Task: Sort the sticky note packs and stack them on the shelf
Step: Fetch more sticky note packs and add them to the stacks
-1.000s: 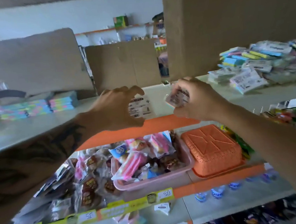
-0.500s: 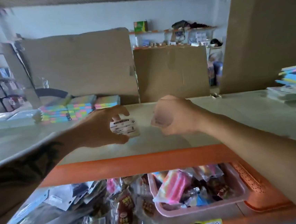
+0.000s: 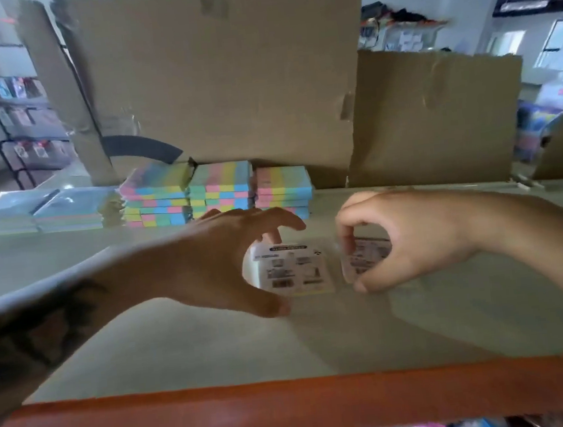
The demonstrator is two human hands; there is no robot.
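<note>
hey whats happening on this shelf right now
A person is putting sticky note packs on the top shelf. The left hand holds one pack label-up, and the right hand holds a second pack beside it. Striped stacks already stand behind, against cardboard.

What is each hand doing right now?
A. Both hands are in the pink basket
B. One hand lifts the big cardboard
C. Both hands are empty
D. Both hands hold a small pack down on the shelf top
D: the left hand and the right hand each curl round a small labelled pack low on the shelf top.
</note>
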